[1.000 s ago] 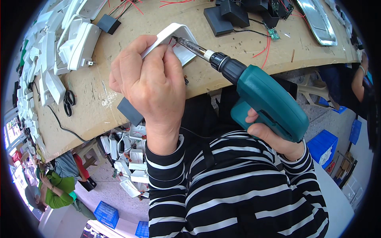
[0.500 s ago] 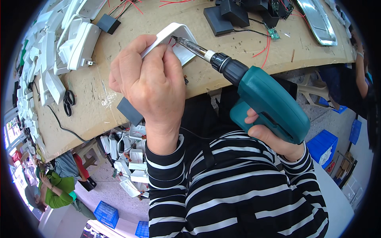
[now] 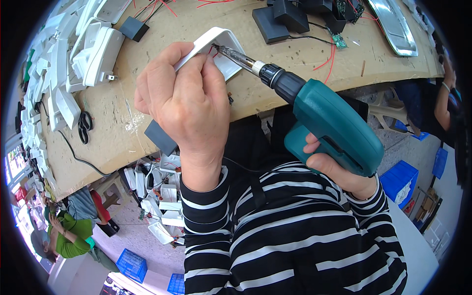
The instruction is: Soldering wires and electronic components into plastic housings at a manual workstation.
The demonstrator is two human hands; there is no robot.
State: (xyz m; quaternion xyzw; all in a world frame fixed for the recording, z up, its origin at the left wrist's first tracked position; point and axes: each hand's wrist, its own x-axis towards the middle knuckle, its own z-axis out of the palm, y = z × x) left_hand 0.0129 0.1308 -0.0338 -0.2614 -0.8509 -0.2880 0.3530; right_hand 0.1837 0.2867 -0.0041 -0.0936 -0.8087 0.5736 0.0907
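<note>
My left hand (image 3: 184, 96) is closed around a white plastic casing (image 3: 215, 37), holding it tilted over the table's near edge. Inside the casing a short red wire (image 3: 215, 54) shows beside the tip of a green pistol-shaped soldering gun (image 3: 339, 130). The gun is gripped in my right hand (image 3: 334, 169), its metal barrel (image 3: 236, 56) slanting up and left into the casing. My left fingers hide part of the casing, and the exact contact at the tip is too small to tell. A black box (image 3: 161, 137) lies by my left wrist.
White casings (image 3: 101, 59) pile up on the table's left, near black scissors (image 3: 85, 127). Black boxes (image 3: 270, 25), a green circuit board (image 3: 338, 40) and a metal tray (image 3: 393, 27) lie at the far right. Blue crates (image 3: 399, 182) stand on the floor; other people sit left and right.
The soldering gun's body has shifted very slightly up in my right hand, its tip staying in the casing. My left hand has hardly moved. At the right, another person's arm has shifted.
</note>
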